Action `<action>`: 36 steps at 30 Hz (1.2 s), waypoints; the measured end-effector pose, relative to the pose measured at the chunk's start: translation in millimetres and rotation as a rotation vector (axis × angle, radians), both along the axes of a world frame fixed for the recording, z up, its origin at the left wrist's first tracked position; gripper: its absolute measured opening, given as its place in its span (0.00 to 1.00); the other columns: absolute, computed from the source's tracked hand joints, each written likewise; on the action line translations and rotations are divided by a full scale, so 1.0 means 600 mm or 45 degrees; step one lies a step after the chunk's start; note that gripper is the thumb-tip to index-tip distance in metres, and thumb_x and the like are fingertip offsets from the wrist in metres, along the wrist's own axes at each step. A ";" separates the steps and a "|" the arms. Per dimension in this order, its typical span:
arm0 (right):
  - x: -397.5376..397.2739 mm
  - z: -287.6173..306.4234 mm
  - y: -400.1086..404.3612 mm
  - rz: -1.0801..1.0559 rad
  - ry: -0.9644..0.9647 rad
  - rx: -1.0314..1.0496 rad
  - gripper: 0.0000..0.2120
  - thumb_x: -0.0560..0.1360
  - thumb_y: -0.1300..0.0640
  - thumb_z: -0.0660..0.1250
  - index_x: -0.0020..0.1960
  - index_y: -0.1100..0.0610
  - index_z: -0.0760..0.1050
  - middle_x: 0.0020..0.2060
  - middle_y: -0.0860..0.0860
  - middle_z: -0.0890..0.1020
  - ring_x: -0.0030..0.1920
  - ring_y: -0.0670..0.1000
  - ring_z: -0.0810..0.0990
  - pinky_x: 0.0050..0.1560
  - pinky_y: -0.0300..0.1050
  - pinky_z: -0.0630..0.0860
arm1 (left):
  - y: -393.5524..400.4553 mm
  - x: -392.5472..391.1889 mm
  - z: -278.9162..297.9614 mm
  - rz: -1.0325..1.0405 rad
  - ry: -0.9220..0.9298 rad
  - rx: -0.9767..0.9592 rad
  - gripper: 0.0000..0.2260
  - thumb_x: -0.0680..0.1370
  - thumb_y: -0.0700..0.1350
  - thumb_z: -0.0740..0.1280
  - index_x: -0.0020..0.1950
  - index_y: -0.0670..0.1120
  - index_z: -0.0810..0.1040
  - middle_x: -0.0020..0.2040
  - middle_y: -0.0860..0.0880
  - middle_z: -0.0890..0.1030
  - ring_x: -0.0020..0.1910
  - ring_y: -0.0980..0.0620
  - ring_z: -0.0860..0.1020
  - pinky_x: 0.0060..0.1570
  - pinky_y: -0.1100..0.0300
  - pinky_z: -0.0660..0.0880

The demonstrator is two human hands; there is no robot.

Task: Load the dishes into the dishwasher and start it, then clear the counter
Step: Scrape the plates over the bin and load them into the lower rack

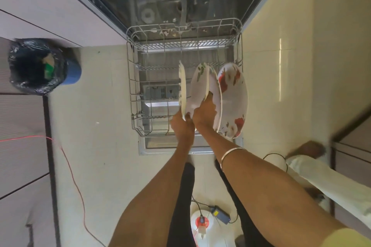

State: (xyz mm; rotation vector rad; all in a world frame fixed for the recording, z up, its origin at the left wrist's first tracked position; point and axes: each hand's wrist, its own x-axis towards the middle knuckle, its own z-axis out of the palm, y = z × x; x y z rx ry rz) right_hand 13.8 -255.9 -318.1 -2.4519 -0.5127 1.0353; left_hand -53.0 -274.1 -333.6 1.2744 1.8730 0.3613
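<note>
left hand (181, 124): my fingers are curled around the lower rim of the thin white plate (182, 88), pinching it; thumb on the near face.
right hand (205, 111): i grip the green-leaf plate (198, 88) by its lower edge, fingers wrapped behind it, thumb along the rim. a thin bangle (230, 153) sits on my forearm.
thin white plate: seen almost edge-on, upright, scalloped rim with faint green marks, over the middle of the lower rack (136, 94).
green-leaf plate: white, oval in this view, green leaves near its top edge, tilted, just right of the thin plate.
plain-rimmed plate (217, 94): white, standing behind my right hand, close against the leaf plate.
red-flower plate (233, 100): largest, white with red blooms at top and bottom, upright at the rack's right side.
lower rack: grey wire, pulled out over the open dishwasher door (160, 149).
bin (38, 66): black liner, blue base, on the floor to the left.
</note>
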 end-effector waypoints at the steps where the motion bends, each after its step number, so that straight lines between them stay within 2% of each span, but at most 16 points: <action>1: -0.003 -0.001 -0.002 0.005 -0.011 0.010 0.24 0.79 0.60 0.66 0.73 0.57 0.64 0.57 0.59 0.80 0.56 0.60 0.81 0.57 0.55 0.79 | -0.004 0.003 -0.004 -0.019 -0.001 -0.002 0.06 0.79 0.39 0.68 0.50 0.37 0.81 0.38 0.44 0.82 0.38 0.45 0.82 0.38 0.50 0.81; 4: -0.003 -0.002 -0.008 -0.033 -0.007 0.071 0.23 0.80 0.59 0.64 0.72 0.57 0.63 0.56 0.59 0.81 0.54 0.61 0.81 0.55 0.58 0.80 | -0.011 0.008 -0.007 -0.040 0.006 -0.004 0.07 0.80 0.40 0.67 0.52 0.37 0.81 0.41 0.43 0.83 0.40 0.45 0.82 0.41 0.49 0.82; 7: 0.006 -0.004 -0.006 -0.029 -0.019 0.075 0.24 0.79 0.62 0.64 0.73 0.59 0.63 0.55 0.60 0.81 0.52 0.62 0.82 0.52 0.58 0.81 | -0.020 0.003 -0.018 -0.032 -0.015 -0.035 0.08 0.80 0.42 0.68 0.54 0.38 0.81 0.43 0.44 0.84 0.42 0.44 0.83 0.44 0.47 0.83; 10: 0.000 -0.001 -0.007 -0.038 -0.017 0.102 0.24 0.79 0.58 0.65 0.73 0.59 0.63 0.57 0.60 0.81 0.55 0.62 0.82 0.54 0.57 0.81 | -0.021 -0.005 -0.025 -0.083 -0.223 -0.163 0.11 0.80 0.41 0.68 0.61 0.39 0.80 0.46 0.46 0.84 0.42 0.54 0.82 0.47 0.54 0.83; 11: -0.001 -0.001 -0.006 -0.054 -0.010 0.121 0.24 0.79 0.57 0.65 0.73 0.59 0.63 0.58 0.60 0.80 0.56 0.61 0.81 0.56 0.57 0.80 | -0.022 -0.004 -0.023 -0.091 -0.284 -0.228 0.12 0.80 0.40 0.67 0.63 0.38 0.78 0.48 0.44 0.83 0.42 0.54 0.81 0.46 0.57 0.82; 14: 0.003 -0.003 -0.008 -0.075 -0.007 0.145 0.24 0.80 0.57 0.65 0.73 0.60 0.64 0.60 0.59 0.80 0.58 0.61 0.81 0.57 0.57 0.80 | -0.032 0.005 -0.025 0.012 -0.379 -0.262 0.12 0.82 0.40 0.64 0.62 0.35 0.77 0.52 0.38 0.83 0.47 0.46 0.81 0.48 0.51 0.79; 16: 0.008 -0.003 -0.013 -0.052 0.002 0.163 0.25 0.79 0.56 0.66 0.73 0.61 0.64 0.61 0.59 0.80 0.59 0.61 0.81 0.57 0.57 0.80 | -0.045 0.007 -0.030 -0.023 -0.341 -0.227 0.14 0.82 0.44 0.65 0.64 0.37 0.76 0.54 0.39 0.83 0.51 0.42 0.81 0.50 0.47 0.76; 18: 0.011 -0.002 -0.017 -0.021 0.025 0.153 0.26 0.80 0.55 0.66 0.74 0.60 0.63 0.62 0.58 0.79 0.59 0.60 0.81 0.57 0.57 0.80 | -0.046 0.003 -0.029 -0.109 -0.341 -0.221 0.17 0.81 0.45 0.65 0.68 0.39 0.74 0.57 0.40 0.82 0.54 0.42 0.81 0.52 0.46 0.78; 22: 0.023 0.008 -0.014 0.072 0.094 0.000 0.24 0.80 0.55 0.65 0.72 0.59 0.63 0.60 0.60 0.80 0.57 0.62 0.81 0.56 0.57 0.80 | -0.027 -0.009 -0.014 -0.275 -0.322 -0.190 0.21 0.82 0.42 0.64 0.76 0.46 0.68 0.58 0.45 0.82 0.51 0.50 0.82 0.55 0.59 0.78; 24: 0.025 0.009 -0.014 0.107 0.104 -0.084 0.22 0.80 0.54 0.65 0.70 0.59 0.64 0.59 0.59 0.80 0.57 0.62 0.81 0.57 0.57 0.80 | -0.025 -0.018 -0.016 -0.386 -0.271 -0.174 0.24 0.81 0.42 0.65 0.77 0.48 0.66 0.59 0.44 0.82 0.51 0.48 0.82 0.54 0.55 0.79; 26: 0.014 0.009 -0.025 0.126 0.129 -0.124 0.21 0.79 0.51 0.65 0.69 0.59 0.66 0.59 0.58 0.81 0.57 0.61 0.81 0.58 0.57 0.80 | -0.028 -0.031 -0.020 -0.494 -0.194 -0.194 0.28 0.79 0.39 0.67 0.78 0.47 0.63 0.59 0.41 0.82 0.53 0.42 0.82 0.53 0.47 0.81; 27: 0.006 0.006 -0.034 0.125 0.151 -0.131 0.22 0.80 0.48 0.64 0.69 0.59 0.66 0.59 0.57 0.80 0.57 0.61 0.81 0.59 0.57 0.79 | -0.032 -0.037 -0.018 -0.542 -0.162 -0.222 0.31 0.78 0.37 0.69 0.78 0.47 0.62 0.59 0.40 0.82 0.53 0.41 0.82 0.52 0.46 0.81; 29: -0.007 0.002 -0.057 0.100 0.204 -0.139 0.26 0.80 0.41 0.60 0.70 0.58 0.66 0.61 0.57 0.80 0.59 0.61 0.80 0.60 0.57 0.79 | -0.042 -0.047 -0.011 -0.618 -0.133 -0.248 0.34 0.76 0.36 0.71 0.79 0.45 0.60 0.61 0.40 0.81 0.55 0.41 0.82 0.52 0.53 0.80; 31: -0.016 -0.001 -0.083 0.081 0.269 -0.132 0.30 0.79 0.36 0.57 0.72 0.56 0.65 0.63 0.56 0.79 0.61 0.60 0.79 0.62 0.57 0.78 | -0.060 -0.061 -0.006 -0.632 -0.144 -0.248 0.35 0.75 0.34 0.71 0.79 0.45 0.60 0.66 0.42 0.78 0.59 0.41 0.80 0.51 0.58 0.78; 33: -0.022 0.003 -0.105 0.078 0.340 -0.115 0.29 0.80 0.39 0.59 0.73 0.56 0.64 0.66 0.55 0.77 0.64 0.58 0.77 0.66 0.55 0.75 | -0.080 -0.078 -0.004 -0.564 -0.154 -0.238 0.35 0.74 0.30 0.70 0.79 0.45 0.61 0.71 0.44 0.74 0.63 0.41 0.78 0.52 0.59 0.78; 36: -0.027 0.013 -0.132 0.109 0.385 -0.090 0.26 0.80 0.45 0.63 0.73 0.56 0.66 0.68 0.53 0.76 0.68 0.56 0.74 0.68 0.51 0.70 | -0.104 -0.114 -0.007 -0.437 -0.108 -0.209 0.30 0.75 0.30 0.69 0.75 0.43 0.66 0.66 0.49 0.77 0.56 0.46 0.80 0.49 0.60 0.79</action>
